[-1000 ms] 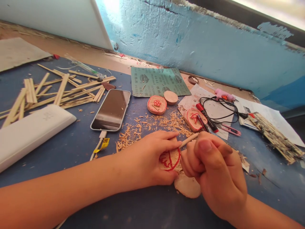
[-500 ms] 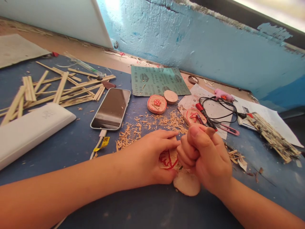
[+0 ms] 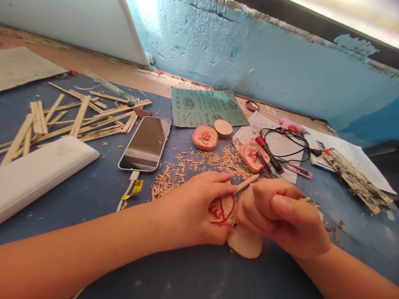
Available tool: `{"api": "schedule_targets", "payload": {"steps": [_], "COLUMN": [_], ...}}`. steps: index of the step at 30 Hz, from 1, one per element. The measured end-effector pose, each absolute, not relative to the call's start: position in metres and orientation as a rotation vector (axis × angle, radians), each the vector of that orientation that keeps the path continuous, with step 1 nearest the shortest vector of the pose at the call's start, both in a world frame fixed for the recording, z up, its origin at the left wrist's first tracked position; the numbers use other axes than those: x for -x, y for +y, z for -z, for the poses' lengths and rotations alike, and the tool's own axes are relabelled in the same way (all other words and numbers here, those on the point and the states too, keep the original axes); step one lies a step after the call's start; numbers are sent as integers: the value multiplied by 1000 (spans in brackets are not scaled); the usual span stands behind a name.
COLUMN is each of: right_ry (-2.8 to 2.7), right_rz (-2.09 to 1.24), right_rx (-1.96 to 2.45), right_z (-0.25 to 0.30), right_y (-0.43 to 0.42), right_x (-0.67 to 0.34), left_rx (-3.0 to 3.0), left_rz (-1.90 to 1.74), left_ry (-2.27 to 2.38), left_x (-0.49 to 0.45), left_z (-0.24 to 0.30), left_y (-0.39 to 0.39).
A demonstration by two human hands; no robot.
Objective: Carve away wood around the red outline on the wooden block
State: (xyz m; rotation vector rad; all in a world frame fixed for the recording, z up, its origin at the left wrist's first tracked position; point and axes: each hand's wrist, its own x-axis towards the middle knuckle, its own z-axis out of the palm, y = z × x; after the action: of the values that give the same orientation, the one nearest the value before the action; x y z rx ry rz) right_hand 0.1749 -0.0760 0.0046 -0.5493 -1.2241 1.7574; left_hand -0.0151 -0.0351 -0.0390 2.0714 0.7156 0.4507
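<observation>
My left hand point(image 3: 199, 209) grips a round wood slice point(image 3: 230, 209) with red lines on its face, its fingers along the far edge and the thumb along the near one. My right hand point(image 3: 277, 211) is closed in a fist against the slice's right side; whatever sits inside the fist is hidden. Just beyond its knuckles a pale wooden stick point(image 3: 247, 182) pokes out, and I cannot tell whether the fist holds it. A plain wood slice point(image 3: 246, 243) lies partly under the right hand. Wood shavings point(image 3: 171, 178) are scattered past both hands.
Beyond lie a flower-marked slice point(image 3: 205, 138), a plain round point(image 3: 223, 128), a star-marked slice point(image 3: 253, 157) and green sandpaper point(image 3: 208, 107). Left are a phone point(image 3: 146, 143), a white power bank point(image 3: 46, 174) and wooden sticks point(image 3: 81, 116). A pink glue gun point(image 3: 293, 125) lies right.
My right fist has turned and shifted right and slightly down, uncovering more of the red-marked slice and the pale stick. My left hand keeps its grip in about the same place.
</observation>
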Motion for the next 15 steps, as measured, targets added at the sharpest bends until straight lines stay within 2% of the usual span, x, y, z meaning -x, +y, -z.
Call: {"api": "schedule_targets", "payload": {"steps": [4,15], "right_ry": [-1427,-1248], "right_rz": [-1800,-1809], "right_rx": [598,516], "right_z": [1,-5], "right_y": [-77,-72], "right_x": [-177,-178], "left_rx": [-2086,-2109], "left_rz": [-442,-474], "left_ry": [718,729], "left_x": [16,14], "left_z": [37,36], "left_y": [-36,-35]}}
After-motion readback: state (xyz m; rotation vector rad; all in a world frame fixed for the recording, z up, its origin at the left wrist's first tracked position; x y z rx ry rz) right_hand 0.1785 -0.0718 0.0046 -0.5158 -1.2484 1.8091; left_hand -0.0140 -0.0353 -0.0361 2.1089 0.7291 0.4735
